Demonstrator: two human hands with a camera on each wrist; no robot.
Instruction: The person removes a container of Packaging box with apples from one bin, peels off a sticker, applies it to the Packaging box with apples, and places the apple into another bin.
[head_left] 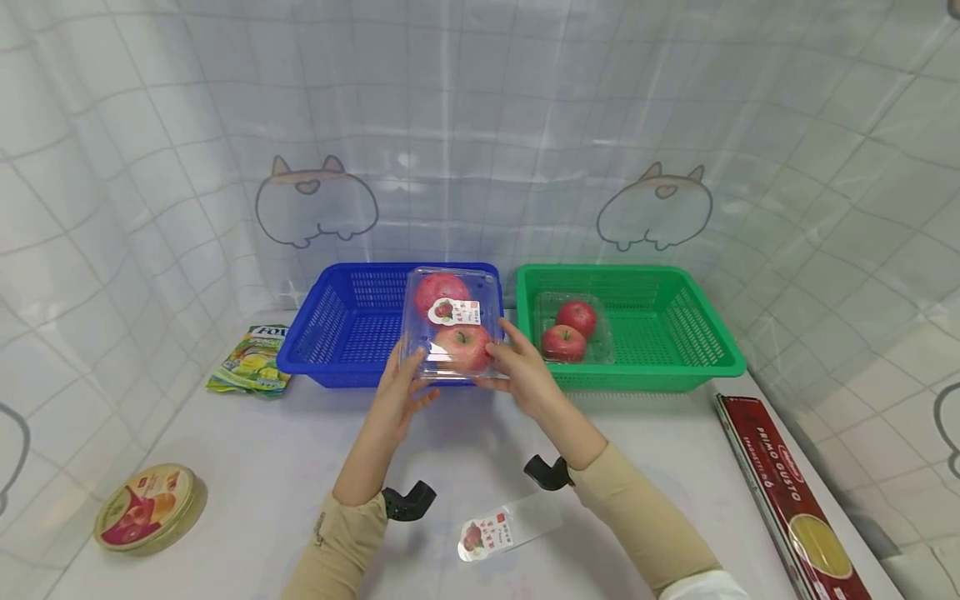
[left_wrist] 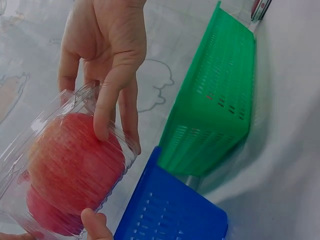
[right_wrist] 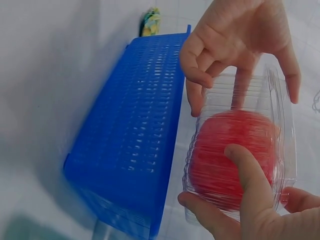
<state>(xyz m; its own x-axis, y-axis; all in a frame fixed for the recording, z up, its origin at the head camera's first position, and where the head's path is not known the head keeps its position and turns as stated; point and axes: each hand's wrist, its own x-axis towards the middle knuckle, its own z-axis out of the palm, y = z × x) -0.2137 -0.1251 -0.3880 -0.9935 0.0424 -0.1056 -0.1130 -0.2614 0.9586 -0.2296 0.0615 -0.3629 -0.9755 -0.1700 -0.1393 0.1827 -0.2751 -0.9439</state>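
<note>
Held between both hands is a clear plastic clamshell box (head_left: 491, 296) with two red apples (head_left: 441, 292) inside and a white label (head_left: 467, 312) printed with a red fruit across its lid. In the head view it is lifted and tilted in front of the right part of the blue basket (head_left: 330, 367). My left hand (head_left: 393, 396) holds the box's near left corner, its fingers spread along the side and underneath. My right hand (head_left: 525, 371) grips the near right corner, its thumb (right_wrist: 245, 165) pressed on the plastic beside an apple in the right wrist view.
The green basket (head_left: 697, 379), right of the blue one, holds another clear box of two apples (head_left: 576, 318). A loose label strip (head_left: 487, 536) lies at the table's front. Left are a yellow-green FOX packet (head_left: 255, 362) and a round tub (head_left: 146, 508); a red spaghetti box (head_left: 787, 492) lies right.
</note>
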